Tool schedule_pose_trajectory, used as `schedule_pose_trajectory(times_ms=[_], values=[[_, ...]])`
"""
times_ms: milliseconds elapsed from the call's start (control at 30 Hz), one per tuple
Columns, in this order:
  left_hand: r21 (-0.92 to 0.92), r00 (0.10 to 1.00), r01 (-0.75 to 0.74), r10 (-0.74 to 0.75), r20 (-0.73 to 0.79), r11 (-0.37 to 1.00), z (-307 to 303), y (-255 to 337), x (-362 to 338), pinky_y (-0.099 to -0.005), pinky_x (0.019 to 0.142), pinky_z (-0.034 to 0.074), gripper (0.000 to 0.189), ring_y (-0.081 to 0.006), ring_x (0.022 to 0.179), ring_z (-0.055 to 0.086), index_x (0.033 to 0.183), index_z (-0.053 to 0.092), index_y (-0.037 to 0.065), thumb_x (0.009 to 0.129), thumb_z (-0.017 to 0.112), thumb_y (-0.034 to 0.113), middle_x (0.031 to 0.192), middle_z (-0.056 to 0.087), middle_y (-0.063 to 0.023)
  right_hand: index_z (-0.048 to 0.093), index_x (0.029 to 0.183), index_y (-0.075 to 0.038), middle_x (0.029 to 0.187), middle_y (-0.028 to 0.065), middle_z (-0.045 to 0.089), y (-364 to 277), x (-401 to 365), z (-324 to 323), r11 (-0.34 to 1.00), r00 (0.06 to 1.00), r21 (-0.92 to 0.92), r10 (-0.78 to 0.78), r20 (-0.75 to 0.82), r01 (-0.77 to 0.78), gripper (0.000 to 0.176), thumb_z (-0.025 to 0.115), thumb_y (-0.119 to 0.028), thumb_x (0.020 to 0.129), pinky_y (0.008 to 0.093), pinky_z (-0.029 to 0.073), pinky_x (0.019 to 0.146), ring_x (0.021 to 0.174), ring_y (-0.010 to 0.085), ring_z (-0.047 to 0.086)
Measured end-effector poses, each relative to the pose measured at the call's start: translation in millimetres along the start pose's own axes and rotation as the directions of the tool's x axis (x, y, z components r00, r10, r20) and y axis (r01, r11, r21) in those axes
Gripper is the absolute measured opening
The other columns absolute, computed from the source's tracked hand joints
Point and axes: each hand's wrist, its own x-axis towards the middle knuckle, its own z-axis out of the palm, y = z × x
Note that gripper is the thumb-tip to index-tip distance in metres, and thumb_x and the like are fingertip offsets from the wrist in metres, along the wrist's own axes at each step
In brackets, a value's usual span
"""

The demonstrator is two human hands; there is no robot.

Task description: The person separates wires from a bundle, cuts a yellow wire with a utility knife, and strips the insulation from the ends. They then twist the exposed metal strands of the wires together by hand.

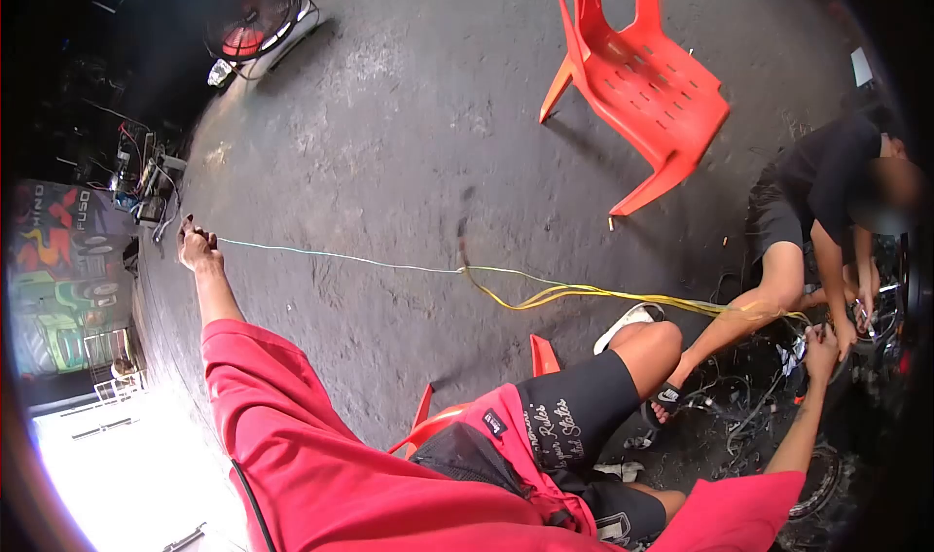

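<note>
My left hand point(199, 247) is stretched out to the far left, its fingers closed on the end of a thin pale green wire point(341, 256). That wire runs taut to the right and meets a loose bundle of yellow wires point(584, 290) above the floor. At the right, my right hand point(820, 346) is closed in a pinch on the bundle's other end. Just beyond it, the hands of a crouching person point(822, 187) in dark clothes are among metal parts and cables; what they hold is too small to tell.
A red plastic chair point(652, 90) stands at the upper right, and part of another red chair point(428, 426) shows beneath me. Tangled cables point(744, 406) lie at the lower right. A wheel point(253, 17) is at the upper left, near electrical parts point(146, 187) and a painted panel point(73, 270).
</note>
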Motion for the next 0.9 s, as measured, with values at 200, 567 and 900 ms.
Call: schedule_pose_trajectory(times_ms=[200, 567, 900], values=[[-0.216, 0.980, 0.141, -0.106, 0.168, 0.966, -24, 24, 18, -0.0265, 0.046, 0.031, 0.018, -0.0086, 0.052, 0.035, 0.101, 0.056, 0.009, 0.097, 0.050, 0.025, 0.063, 0.042, 0.0036, 0.054, 0.082, -0.008, 0.061, -0.0033, 0.048, -45, -113, -123, 0.879, 0.951, 0.420, 0.104, 0.291, -0.224, 0.012, 0.064, -0.016, 0.085, 0.0172, 0.030, 0.037, 0.044, 0.0021, 0.041], [0.206, 0.201, -0.977, -0.571, 0.796, -0.058, 14, -76, -231, -0.0419, 0.092, 0.046, 0.059, -0.0356, 0.112, 0.053, 0.123, 0.054, 0.007, 0.073, 0.073, 0.031, 0.119, 0.057, -0.0214, 0.054, 0.082, -0.006, 0.059, 0.0021, 0.053, 93, -392, -102, 0.682, 0.729, 0.270, 0.587, 0.352, -0.680, 0.009, 0.063, -0.007, 0.084, 0.0224, 0.031, 0.033, 0.036, 0.0071, 0.041], [-0.563, -0.849, -0.515, -0.290, 0.443, 0.647, 28, -70, -478, -0.0396, 0.092, 0.039, 0.045, -0.0219, 0.106, 0.056, 0.121, 0.060, 0.019, 0.077, 0.069, 0.021, 0.115, 0.063, -0.0004, 0.052, 0.081, -0.006, 0.059, 0.0006, 0.051, 135, -446, -30, 0.681, 0.758, 0.417, 0.652, 0.031, -0.603, 0.013, 0.062, -0.012, 0.087, 0.0239, 0.032, 0.034, 0.037, 0.0076, 0.042]])
